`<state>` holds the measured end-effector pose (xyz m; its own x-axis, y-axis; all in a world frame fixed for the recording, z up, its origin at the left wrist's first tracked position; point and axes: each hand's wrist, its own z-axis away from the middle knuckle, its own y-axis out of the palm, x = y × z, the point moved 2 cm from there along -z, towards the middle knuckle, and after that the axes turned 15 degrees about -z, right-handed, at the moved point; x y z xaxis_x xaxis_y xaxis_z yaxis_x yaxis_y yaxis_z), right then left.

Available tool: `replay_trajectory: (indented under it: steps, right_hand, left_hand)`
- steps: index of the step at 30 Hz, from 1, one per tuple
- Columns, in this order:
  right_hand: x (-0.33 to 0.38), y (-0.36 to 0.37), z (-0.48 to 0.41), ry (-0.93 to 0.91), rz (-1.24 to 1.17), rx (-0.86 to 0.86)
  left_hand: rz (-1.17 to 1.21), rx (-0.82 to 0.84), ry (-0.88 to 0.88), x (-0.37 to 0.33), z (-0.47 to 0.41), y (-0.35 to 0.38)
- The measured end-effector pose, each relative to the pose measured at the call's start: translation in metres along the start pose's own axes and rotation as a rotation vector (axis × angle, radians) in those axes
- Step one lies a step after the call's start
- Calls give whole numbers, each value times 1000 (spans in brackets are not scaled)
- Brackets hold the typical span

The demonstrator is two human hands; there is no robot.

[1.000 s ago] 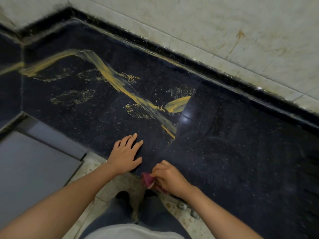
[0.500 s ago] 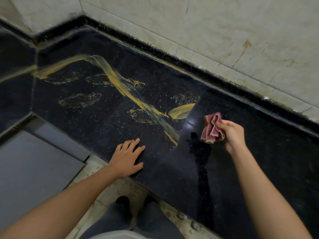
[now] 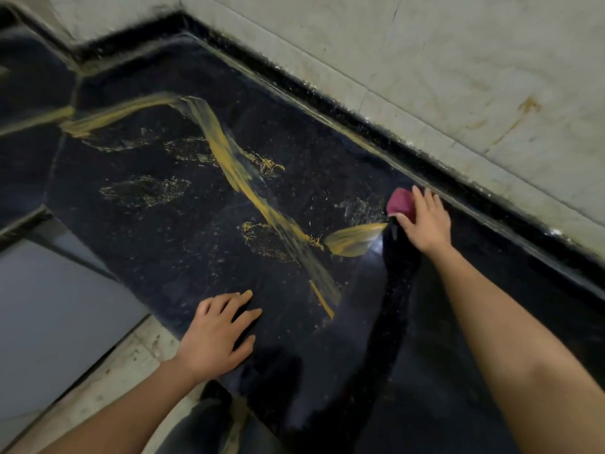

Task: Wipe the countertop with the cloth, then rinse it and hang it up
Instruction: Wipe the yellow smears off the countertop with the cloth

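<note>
A crumpled pink cloth [image 3: 399,202] lies on the black speckled countertop [image 3: 458,322], far back near the raised black rim. My right hand [image 3: 425,221] holds it down against the stone, fingers laid over it and the thumb hooked round its near edge. A long yellow smear [image 3: 229,158] runs diagonally across the counter, and a shorter yellow patch [image 3: 353,239] ends right beside the cloth. My left hand [image 3: 219,332] rests flat on the counter's front edge, fingers spread, holding nothing.
A stained pale tiled wall [image 3: 425,60] rises behind the black rim [image 3: 327,90]. Thin yellowish splatter marks [image 3: 144,191] dot the left part of the counter. Below the front edge are a grey cabinet panel [image 3: 49,306] and the speckled floor [image 3: 98,388].
My right hand carried the cloth from the counter's front edge up and back, then set it down near the rim at the end of the short yellow patch. My left hand stayed put.
</note>
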<state>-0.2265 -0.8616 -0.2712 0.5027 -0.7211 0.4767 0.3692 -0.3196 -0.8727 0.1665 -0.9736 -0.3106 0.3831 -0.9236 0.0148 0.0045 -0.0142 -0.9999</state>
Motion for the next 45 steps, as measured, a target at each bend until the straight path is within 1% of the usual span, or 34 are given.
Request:
replay_trajectory:
  steps: [2,7,11,15,20,26,29,32,38,45]
  right_hand:
    - [-1,21,-9,108,15,40]
    - [5,40,-37,193,29,-80]
    - [-5,36,-64,170,32,-86]
    - [-12,28,-82,142,-6,-23]
    - [-14,27,-78,81,38,-16]
    - [4,36,-41,104,76,31]
    - [17,41,-9,87,80,45]
    - [28,53,11,46,60,94]
    - [51,75,78,-8,74,129]
    - [89,100,162,-16,23,119]
  left_hand:
    - [-2,-26,-3,-1,0,-1]
    - [-7,-48,19,-2,-1,4]
    - [-4,-58,7,-1,-1,7]
    - [-26,-74,20,-2,-1,9]
    - [-35,-84,18,-1,-2,10]
    - [-36,-106,15,-3,-2,9]
    - [-38,-113,24,-2,3,7]
    - [-36,-100,14,-1,-4,11]
    - [-22,-103,10,-1,-2,10]
    - [14,-87,6,0,-2,8]
